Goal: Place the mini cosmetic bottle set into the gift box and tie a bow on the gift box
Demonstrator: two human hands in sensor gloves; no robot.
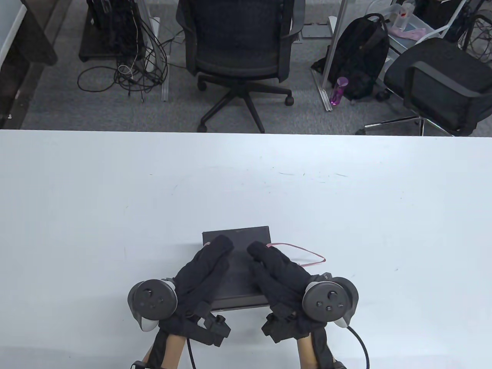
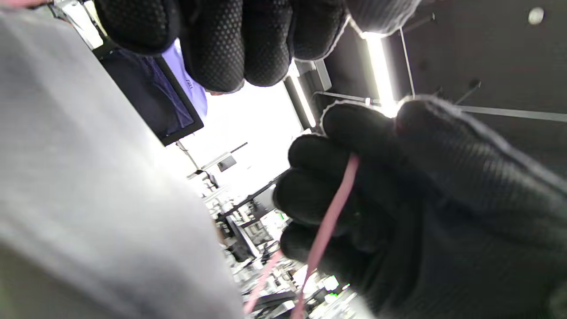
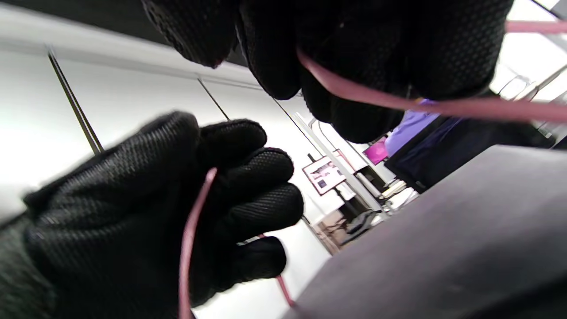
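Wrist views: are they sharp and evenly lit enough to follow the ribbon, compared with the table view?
Left wrist view: ceiling lights blow out the centre, the near grey surface is blurred, but the pink ribbon in the right hand reads clearly. Right wrist view: ribbon and left hand slightly motion-blurred, background bright. Table view: sharp, even light; the gift box is mostly hidden.

obstacle: gift box (image 1: 238, 235) near table's (image 1: 115, 200) front edge | ribbon (image 1: 307, 251) loops right of it
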